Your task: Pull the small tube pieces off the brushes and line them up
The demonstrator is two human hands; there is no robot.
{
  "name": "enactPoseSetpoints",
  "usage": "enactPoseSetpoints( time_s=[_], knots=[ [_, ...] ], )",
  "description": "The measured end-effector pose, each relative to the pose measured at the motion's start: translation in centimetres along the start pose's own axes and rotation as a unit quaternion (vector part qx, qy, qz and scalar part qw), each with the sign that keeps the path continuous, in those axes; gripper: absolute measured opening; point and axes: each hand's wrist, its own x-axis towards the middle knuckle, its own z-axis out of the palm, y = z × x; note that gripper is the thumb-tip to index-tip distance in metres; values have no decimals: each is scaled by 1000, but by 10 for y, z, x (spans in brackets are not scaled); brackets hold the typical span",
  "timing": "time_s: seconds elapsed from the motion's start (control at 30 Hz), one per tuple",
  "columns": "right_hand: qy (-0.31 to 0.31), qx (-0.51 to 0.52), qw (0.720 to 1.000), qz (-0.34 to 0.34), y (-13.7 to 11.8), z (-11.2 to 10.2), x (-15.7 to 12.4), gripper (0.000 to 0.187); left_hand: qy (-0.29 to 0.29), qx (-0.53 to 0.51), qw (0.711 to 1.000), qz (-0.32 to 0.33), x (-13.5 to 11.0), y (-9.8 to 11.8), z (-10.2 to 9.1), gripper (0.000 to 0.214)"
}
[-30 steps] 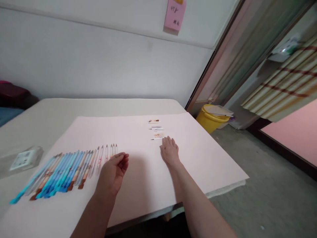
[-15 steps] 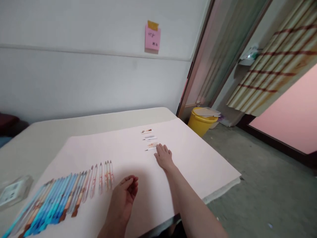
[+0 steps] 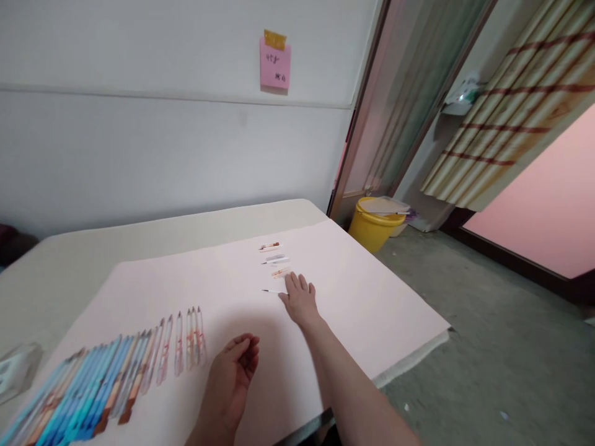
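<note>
My right hand [image 3: 301,301] lies low over the pink sheet, palm down, its fingers stretched out. At its thumb is a thin white pen refill [image 3: 272,291] with a dark tip, its right end hidden under the hand. Just beyond the fingers lie clear pen parts with an orange pattern [image 3: 279,272]. Farther back are a grey-white set of pen parts [image 3: 275,259] and a brown-tipped set [image 3: 269,246]. My left hand [image 3: 239,365] hovers over the sheet with fingers curled and thumb against them; I see nothing in it.
To the left lies a long row of pens [image 3: 100,378], blue, brown and clear, on the pink sheet [image 3: 367,297]. A clear box [image 3: 21,371] stands at the table's left edge. A pink note [image 3: 275,65] is taped to the wall. A yellow bin [image 3: 372,226] stands beyond the right edge.
The white refill has slid towards me with my right hand, away from the orange-patterned parts. My left hand keeps its curled pose. The view has shifted slightly to the right.
</note>
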Motion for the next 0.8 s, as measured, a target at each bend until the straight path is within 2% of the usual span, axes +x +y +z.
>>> enactPoseSetpoints(
  time_s=[0.07, 0.13, 0.23, 0.37, 0.43, 0.53, 0.7, 0.8],
  knots=[
    [-21, -5, 1000, 0, -2, 2, 0, 60, -7, 9, 1000, -5, 0, -3, 2, 11],
    [-20, -4, 1000, -9, -4, 0, 1, 57, -11, 14, 1000, -6, -1, -4, 2, 11],
    [13, 17, 999, -28, -5, -8, 2, 37, -7, 15, 1000, -1, -1, -4, 1, 11],
    [57, 37, 998, 4, -2, -20, 4, 31, -7, 7, 1000, 0, -2, -3, 0, 12],
    [64, 29, 998, 5, -1, -23, 4, 20, -8, 3, 1000, -2, -1, -3, 1, 12],
    [52, 7, 998, -26, -2, -19, 2, 12, -12, 0, 1000, -4, -1, -3, 4, 12],
    [1, -19, 998, -56, -10, -8, -1, 15, -20, -4, 1000, -5, 1, -4, 12, 12],
    [-9, -26, 998, -59, -19, -9, -5, 16, -12, -5, 1000, -13, 3, -6, 14, 12]
  ],
)
